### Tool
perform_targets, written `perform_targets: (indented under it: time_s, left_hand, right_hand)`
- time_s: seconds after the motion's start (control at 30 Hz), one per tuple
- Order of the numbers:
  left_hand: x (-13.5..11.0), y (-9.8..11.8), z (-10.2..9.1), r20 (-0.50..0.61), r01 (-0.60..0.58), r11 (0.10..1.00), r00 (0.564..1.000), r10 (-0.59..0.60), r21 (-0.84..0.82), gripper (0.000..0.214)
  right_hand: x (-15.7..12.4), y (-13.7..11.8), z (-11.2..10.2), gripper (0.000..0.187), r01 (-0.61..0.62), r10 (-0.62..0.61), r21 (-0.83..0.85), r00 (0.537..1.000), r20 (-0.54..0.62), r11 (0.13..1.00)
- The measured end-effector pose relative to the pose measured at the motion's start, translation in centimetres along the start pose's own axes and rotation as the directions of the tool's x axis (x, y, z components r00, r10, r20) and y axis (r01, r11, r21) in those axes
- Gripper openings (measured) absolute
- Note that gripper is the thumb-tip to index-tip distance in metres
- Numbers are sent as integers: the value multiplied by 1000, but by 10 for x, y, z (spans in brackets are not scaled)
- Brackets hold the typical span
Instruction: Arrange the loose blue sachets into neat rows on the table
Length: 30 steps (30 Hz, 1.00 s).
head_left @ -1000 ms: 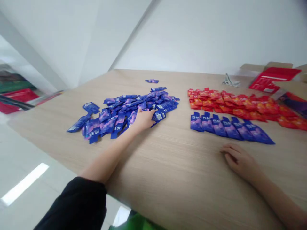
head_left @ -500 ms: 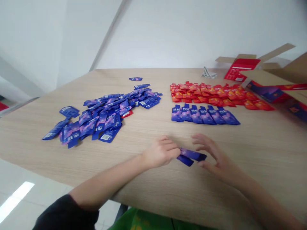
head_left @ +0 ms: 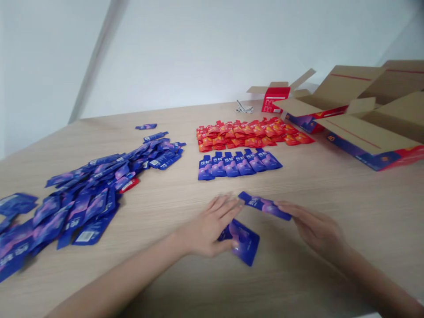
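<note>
One blue spout sachet point(head_left: 265, 206) spans the gap between the left hand point(head_left: 207, 227) and right hand point(head_left: 314, 229), its ends at their fingertips, though blur hides whether either truly grips it. A second sachet point(head_left: 247, 244) lies partly under the left hand on the wooden table point(head_left: 298, 282). A wide sweep could disturb the loose blue pile point(head_left: 79, 212) or neat sachet row point(head_left: 238, 165); open tabletop lies rightward.

red-orange sachets point(head_left: 255, 134) on the wooden tabletop point(head_left: 331, 185), near open cardboard cartons point(head_left: 364, 137) and a small red box point(head_left: 274, 99)
</note>
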State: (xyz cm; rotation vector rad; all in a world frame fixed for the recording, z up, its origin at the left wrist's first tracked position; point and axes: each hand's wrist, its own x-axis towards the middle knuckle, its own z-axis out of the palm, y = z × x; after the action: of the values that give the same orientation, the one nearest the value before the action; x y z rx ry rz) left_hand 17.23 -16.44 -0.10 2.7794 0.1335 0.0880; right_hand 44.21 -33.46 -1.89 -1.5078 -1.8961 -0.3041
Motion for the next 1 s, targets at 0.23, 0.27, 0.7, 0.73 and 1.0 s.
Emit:
perform_targets:
  time_s: [0.23,0.27,0.7,0.73,1.0]
  left_hand:
    - [116,-36,-3,-110,81,991,992,-69,105,57]
    - [137,-41,1,-119,92,988,990,-78,125,56]
    - [242,-64,39,-182,169,962,975,-131,216,56]
    - [242,-64,39,-180,169,963,975,-131,210,57]
    - [226,-50,23,-225,154,963,969,-103,223,54]
  right_hand:
    - [24,121,-10,41,-145,89,-229,967,-240,962]
    - [28,139,-4,40,-140,93,-209,971,-219,968]
    - [39,210,51,44,-176,189,-152,979,76,973]
    - [39,209,51,44,-173,187,-150,978,91,974]
    - [37,212,48,45,-126,152,-208,981,118,970]
